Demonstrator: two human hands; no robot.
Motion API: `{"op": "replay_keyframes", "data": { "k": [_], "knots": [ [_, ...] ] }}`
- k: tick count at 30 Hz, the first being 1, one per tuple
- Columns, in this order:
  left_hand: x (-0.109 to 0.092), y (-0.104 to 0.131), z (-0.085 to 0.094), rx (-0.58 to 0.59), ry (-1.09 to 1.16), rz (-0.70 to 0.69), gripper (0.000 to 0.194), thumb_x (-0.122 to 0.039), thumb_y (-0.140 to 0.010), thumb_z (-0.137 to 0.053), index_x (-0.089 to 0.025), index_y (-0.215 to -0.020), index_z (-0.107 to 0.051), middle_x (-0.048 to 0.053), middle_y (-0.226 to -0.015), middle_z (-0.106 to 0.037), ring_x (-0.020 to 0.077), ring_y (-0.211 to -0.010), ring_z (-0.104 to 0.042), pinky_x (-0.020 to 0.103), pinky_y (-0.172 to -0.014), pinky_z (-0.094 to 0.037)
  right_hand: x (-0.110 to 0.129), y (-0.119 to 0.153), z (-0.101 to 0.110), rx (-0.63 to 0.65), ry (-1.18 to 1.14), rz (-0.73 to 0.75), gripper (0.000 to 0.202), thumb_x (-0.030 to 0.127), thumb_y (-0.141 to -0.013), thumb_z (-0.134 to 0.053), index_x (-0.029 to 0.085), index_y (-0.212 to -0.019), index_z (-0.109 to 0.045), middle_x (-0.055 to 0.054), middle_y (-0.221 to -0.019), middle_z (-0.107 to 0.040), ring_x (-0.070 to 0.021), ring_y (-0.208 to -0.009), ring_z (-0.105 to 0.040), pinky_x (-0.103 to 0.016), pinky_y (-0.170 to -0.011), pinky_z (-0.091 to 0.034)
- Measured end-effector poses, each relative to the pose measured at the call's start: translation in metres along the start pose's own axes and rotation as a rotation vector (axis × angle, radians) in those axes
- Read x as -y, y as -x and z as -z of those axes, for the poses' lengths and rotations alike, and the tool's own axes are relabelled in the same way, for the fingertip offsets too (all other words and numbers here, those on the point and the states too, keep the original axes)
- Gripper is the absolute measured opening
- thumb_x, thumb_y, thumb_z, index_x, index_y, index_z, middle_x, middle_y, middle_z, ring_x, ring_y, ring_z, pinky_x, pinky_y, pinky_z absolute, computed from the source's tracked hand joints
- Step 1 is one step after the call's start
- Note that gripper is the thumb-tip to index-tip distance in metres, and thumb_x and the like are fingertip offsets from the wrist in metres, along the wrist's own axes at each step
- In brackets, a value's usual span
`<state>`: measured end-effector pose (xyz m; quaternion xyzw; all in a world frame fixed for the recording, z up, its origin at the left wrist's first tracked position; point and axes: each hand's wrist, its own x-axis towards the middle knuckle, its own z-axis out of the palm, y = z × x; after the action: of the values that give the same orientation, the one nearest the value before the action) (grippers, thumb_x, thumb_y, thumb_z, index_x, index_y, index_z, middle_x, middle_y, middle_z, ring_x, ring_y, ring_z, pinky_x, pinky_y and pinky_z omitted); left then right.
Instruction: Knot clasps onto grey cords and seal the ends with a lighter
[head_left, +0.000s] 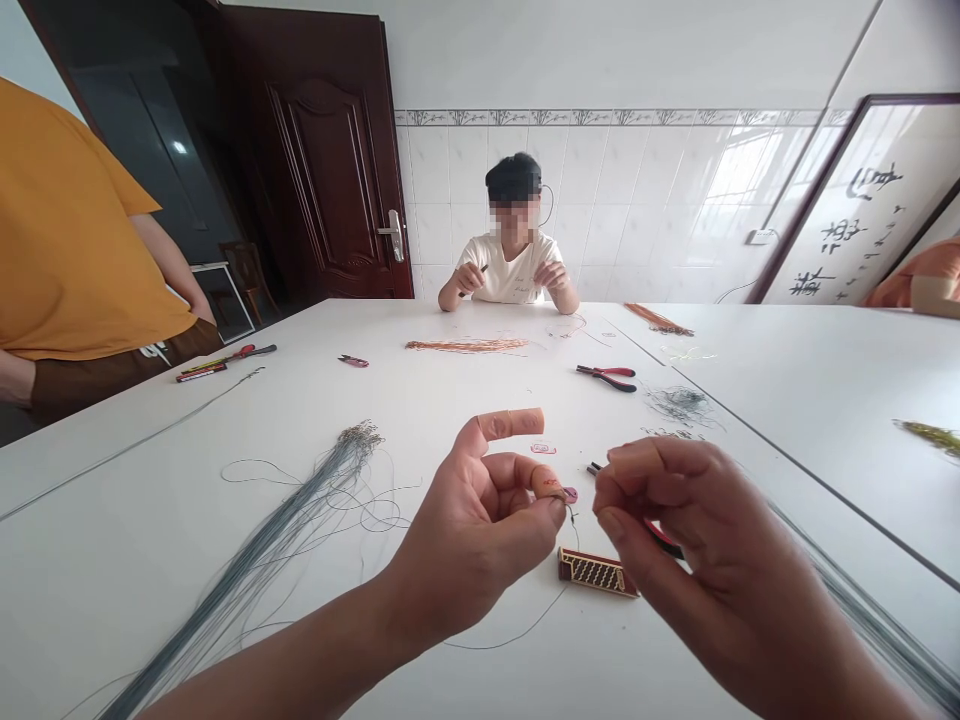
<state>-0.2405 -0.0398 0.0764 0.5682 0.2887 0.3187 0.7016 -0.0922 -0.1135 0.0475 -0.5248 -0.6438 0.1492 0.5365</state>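
My left hand (499, 520) is closed in a pinch, thumb against a taped finger, on a thin grey cord (574, 520). A small dark knot shows on the cord just below the fingertips. To its right, my right hand (675, 530) is also pinched, a little apart from the left; what its fingertips hold is too small to make out. Beneath the hands lies a dark red and gold patterned lighter (596, 572). Pliers with red and black handles (666, 540) are mostly hidden by my right hand. A pink piece (571, 495) peeks out behind my left fingertips.
A grey cord bundle (300, 510) lies at left, orange cords (465, 345) farther back. Other pliers (607, 377), small snips (353, 360) and a grey cord tangle (682, 402) rest on the white table (420, 400). One person (517, 265) sits opposite; another (82, 230) stands left.
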Motion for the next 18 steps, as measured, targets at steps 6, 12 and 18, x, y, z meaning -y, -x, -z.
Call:
{"op": "replay_keyframes", "data": {
  "k": [6, 12, 18],
  "knots": [
    [0.0034, 0.0002, 0.0, 0.025, 0.001, 0.005, 0.047, -0.014, -0.077, -0.064, -0.022, -0.116, -0.04, -0.006, -0.071, -0.054, 0.0021, -0.052, -0.039, 0.015, -0.048, -0.033, 0.0023, 0.0009, -0.004, -0.022, 0.003, 0.045, 0.023, 0.011, -0.085, -0.049, 0.028, -0.1, -0.046, -0.001, -0.087, -0.055, -0.015, -0.079, -0.059, -0.022, -0.057, -0.053],
    [0.005, 0.0009, -0.002, 0.046, 0.018, 0.016, 0.042, -0.014, -0.077, -0.064, -0.022, -0.112, -0.041, -0.006, -0.07, -0.053, 0.0016, -0.051, -0.038, 0.014, -0.046, -0.033, -0.0016, 0.0008, -0.0081, -0.023, 0.07, 0.086, 0.019, 0.009, -0.086, -0.045, 0.026, -0.096, -0.042, 0.0, -0.082, -0.054, -0.0133, -0.071, -0.057, -0.026, -0.062, -0.052],
    [0.0084, -0.0005, -0.0021, 0.031, 0.047, 0.031, 0.04, -0.015, -0.076, -0.065, -0.023, -0.11, -0.044, -0.006, -0.071, -0.054, 0.0017, -0.051, -0.039, 0.015, -0.046, -0.033, -0.0017, 0.0034, -0.0068, 0.027, 0.106, 0.098, 0.02, 0.01, -0.088, -0.042, 0.026, -0.099, -0.039, 0.001, -0.077, -0.052, -0.0121, -0.063, -0.055, -0.022, -0.049, -0.047]
  ]
}}
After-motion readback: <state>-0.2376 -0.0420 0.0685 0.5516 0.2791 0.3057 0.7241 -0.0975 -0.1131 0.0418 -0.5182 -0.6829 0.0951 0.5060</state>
